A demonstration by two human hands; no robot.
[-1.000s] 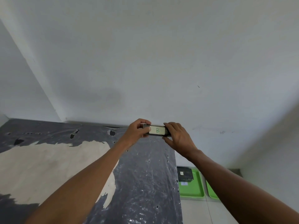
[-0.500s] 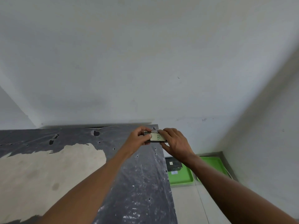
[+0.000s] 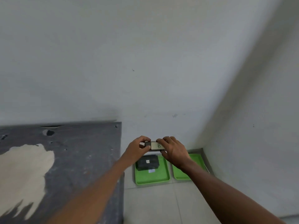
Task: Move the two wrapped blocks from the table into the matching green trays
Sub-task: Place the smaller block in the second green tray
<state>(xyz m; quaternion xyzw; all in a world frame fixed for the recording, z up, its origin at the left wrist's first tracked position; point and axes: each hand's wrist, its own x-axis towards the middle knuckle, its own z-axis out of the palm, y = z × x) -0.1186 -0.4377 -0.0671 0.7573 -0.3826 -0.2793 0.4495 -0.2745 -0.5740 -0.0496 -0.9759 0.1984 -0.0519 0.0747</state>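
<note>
A dark wrapped block (image 3: 155, 145) with a pale label reading "B" is held in the air between both hands. My left hand (image 3: 137, 147) grips its left end and my right hand (image 3: 174, 150) grips its right end. Below them, on the floor, lie two green trays side by side. The left tray (image 3: 152, 178) holds another dark wrapped block (image 3: 148, 162) with a small white label. The right tray (image 3: 196, 159) is partly hidden by my right forearm, and nothing shows on its visible part. The held block hangs beyond the table's right edge, above the trays' far end.
The table (image 3: 72, 159), covered in torn dark plastic with bare wood showing, fills the lower left. White walls meet in a corner just behind the trays. Pale floor tiles (image 3: 153, 206) lie in front of the trays.
Both hands have carried the B block rightward, off the table and out over the trays. The view has swung right and down, so the trays now sit near the middle.
</note>
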